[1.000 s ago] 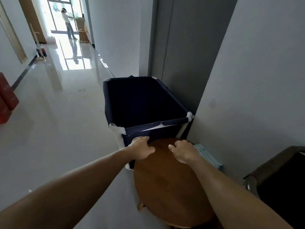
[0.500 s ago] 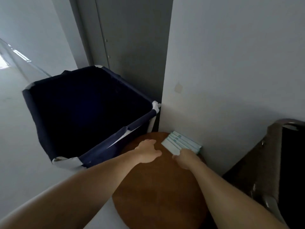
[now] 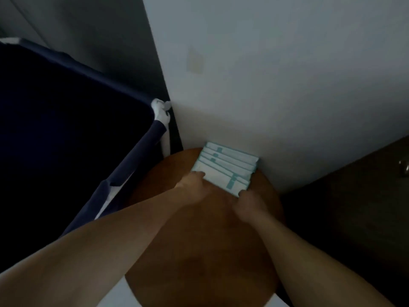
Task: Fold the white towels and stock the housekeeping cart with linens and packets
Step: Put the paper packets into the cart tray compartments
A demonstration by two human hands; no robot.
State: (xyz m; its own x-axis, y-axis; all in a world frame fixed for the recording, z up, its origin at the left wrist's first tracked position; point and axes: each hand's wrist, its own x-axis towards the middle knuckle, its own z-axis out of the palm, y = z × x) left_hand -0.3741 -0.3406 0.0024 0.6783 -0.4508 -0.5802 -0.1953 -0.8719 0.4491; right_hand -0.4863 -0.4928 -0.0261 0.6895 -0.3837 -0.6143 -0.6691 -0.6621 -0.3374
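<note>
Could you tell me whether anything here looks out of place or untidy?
Only mildly: the packets on the round table lie fanned out rather than squared, right by the wall. The left hand and right hand touch their near edge. Nothing looks spilled or damaged.

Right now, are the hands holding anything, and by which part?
Both hands are on the stack of packets, left hand at its near-left corner, right hand at its near-right corner. Whether fingers curl under it cannot be told.

Dim, soft blur, wide-angle warp at edges
</note>
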